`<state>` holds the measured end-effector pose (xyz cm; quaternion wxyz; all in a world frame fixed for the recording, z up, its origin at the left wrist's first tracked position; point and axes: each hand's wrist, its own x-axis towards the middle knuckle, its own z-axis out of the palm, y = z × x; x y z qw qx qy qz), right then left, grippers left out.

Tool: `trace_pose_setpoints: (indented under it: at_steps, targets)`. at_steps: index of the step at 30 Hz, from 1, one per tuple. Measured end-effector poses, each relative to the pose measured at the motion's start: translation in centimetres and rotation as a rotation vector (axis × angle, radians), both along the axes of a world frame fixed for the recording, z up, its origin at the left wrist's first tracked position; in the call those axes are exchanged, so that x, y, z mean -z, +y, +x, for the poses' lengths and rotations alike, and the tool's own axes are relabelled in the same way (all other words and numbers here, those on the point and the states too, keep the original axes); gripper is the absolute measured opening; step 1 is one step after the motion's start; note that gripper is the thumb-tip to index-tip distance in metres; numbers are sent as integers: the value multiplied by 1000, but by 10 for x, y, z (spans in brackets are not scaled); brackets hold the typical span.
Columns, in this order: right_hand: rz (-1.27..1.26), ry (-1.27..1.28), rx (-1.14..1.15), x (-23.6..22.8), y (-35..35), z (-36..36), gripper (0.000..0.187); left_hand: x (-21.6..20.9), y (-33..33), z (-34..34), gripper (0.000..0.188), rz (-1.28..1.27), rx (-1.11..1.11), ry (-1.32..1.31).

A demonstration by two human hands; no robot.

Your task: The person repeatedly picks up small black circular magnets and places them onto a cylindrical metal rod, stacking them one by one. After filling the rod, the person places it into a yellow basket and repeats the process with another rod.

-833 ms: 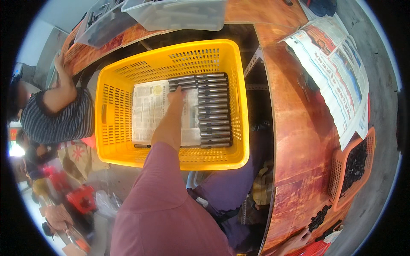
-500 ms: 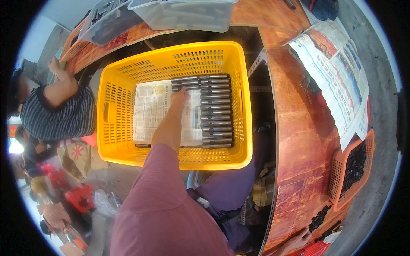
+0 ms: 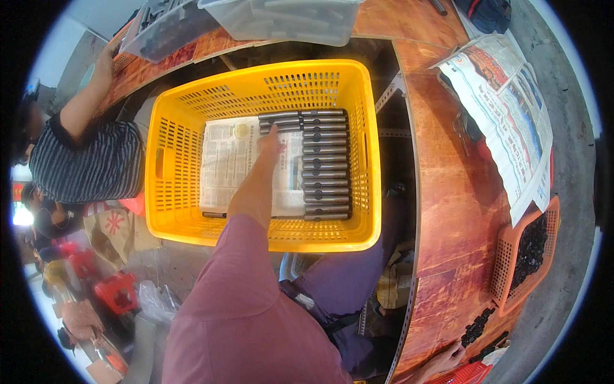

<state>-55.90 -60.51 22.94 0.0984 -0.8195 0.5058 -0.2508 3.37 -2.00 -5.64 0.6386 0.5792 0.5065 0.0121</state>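
Note:
In a yellow plastic basket (image 3: 263, 242), dark shiny metal rods (image 3: 326, 158) lie side by side in a column along the right side, on a newspaper sheet (image 3: 224, 160). Several of them show a dark round spot. A shorter second column starts at the upper middle. My left hand (image 3: 268, 146) reaches in, its fingers closed at the left end of the lowest metal rod (image 3: 284, 127) in that column. One more rod (image 3: 214, 215) lies alone at the lower left. On the table at the lower right, my right hand (image 3: 444, 363) lies with fingers stretched out beside small black pieces (image 3: 478, 326).
Translucent bins (image 3: 291, 22) stand on the table beyond the basket. To the right are newspaper (image 3: 499, 115) and an orange basket (image 3: 505, 265) of black pieces. A person in a striped top (image 3: 86, 160) sits at the left, near red stools (image 3: 117, 292) and a paper bag (image 3: 112, 233).
The view has shifted slightly. My left hand stays at the same rod and my right hand keeps its place. The person at the left has raised an arm toward the table.

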Motion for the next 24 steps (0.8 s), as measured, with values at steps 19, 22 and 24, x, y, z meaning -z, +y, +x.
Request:
trace_pose_setpoints:
  at_steps: [19, 22, 24]
  targets:
    - [29, 53, 82, -9, 10, 3, 43, -7, 77, 59, 59, 550, 419, 220]
    - [38, 93, 122, -13, 17, 12, 45, -11, 69, 55, 50, 330, 217, 125]
    - [42, 120, 129, -14, 16, 18, 46, 7, 90, 58, 46, 257, 178, 45]
